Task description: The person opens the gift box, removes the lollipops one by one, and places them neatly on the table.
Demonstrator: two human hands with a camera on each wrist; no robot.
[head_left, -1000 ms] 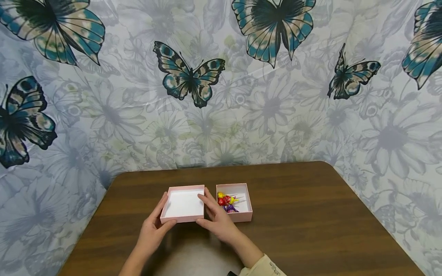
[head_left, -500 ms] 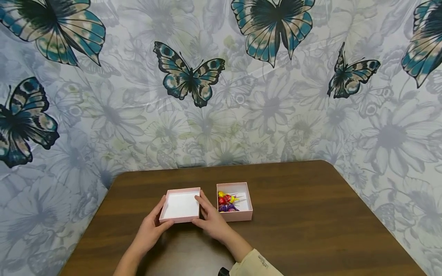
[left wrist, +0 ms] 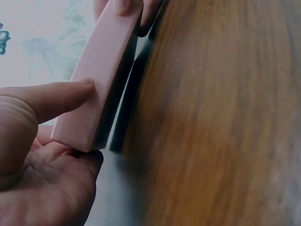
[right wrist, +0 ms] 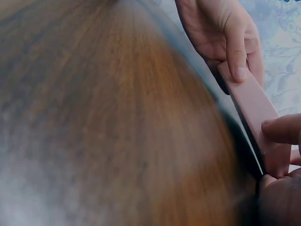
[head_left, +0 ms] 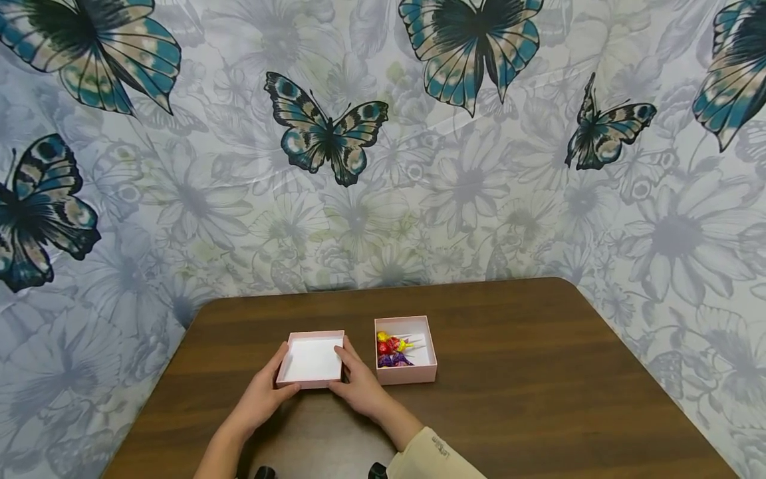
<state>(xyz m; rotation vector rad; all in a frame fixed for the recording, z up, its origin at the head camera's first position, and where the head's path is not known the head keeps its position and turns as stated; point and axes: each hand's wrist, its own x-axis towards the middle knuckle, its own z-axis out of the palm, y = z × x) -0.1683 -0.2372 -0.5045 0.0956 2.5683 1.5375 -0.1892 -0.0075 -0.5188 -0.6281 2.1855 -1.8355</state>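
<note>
An open pink box [head_left: 311, 359] with an empty white inside sits low over the brown table [head_left: 526, 386], held from both sides. My left hand [head_left: 272, 386] pinches its left near corner, thumb on the front wall [left wrist: 99, 80]. My right hand [head_left: 353, 379] grips the right side, thumb at the front and fingers along the wall. In the right wrist view the pink wall [right wrist: 251, 101] runs between my two thumbs. A dark shadow lies under the box; whether it touches the table I cannot tell.
A second pink box [head_left: 419, 376] stands just right of my right hand and holds several bright wrapped candies [head_left: 391, 349]. A butterfly-print sheet [head_left: 359, 166] hangs behind the table. The table's rounded far right corner [head_left: 562, 285] is in sight.
Both hands have drawn the empty box a little to the left, which widens the gap to the candy box. The candy box has stayed put.
</note>
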